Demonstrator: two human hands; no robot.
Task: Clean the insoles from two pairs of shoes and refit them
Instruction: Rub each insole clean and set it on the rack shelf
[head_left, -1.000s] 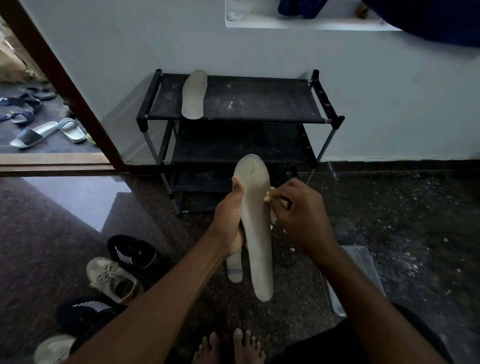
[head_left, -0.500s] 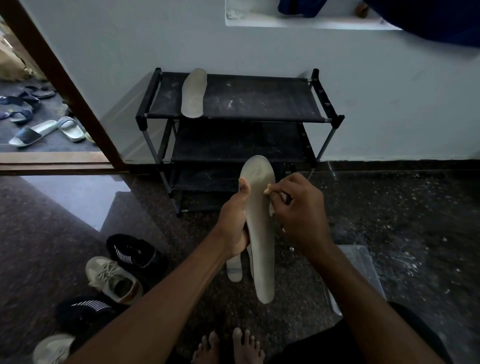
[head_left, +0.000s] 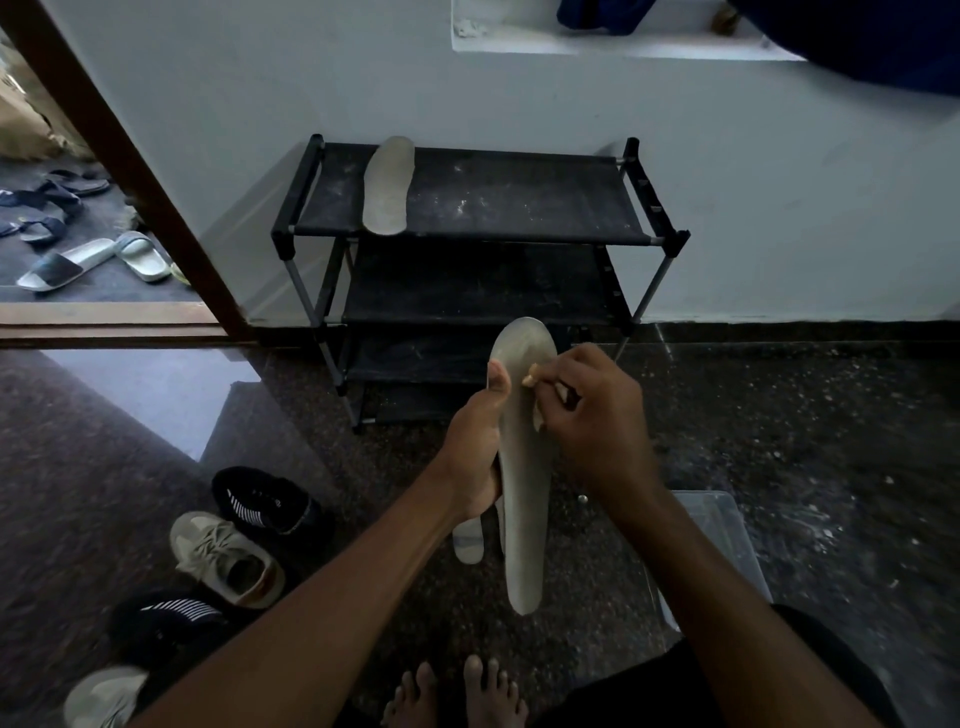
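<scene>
- two hands at one grey insole; left hand clamped round its edge.
- right hand pinches a pale wad against it.
- black shoe: white stripes, lettering unreadable.

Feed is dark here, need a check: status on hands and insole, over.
Left hand grips grey insole upright. Right hand pinches small pale pad against its upper part. Another insole on rack top; nothing blocking.

Second insole mostly hidden behind the left hand, small pale wad nearly buried in the right hand, clear tub partly behind the forearm, grey shoe cut by the bottom edge
</scene>
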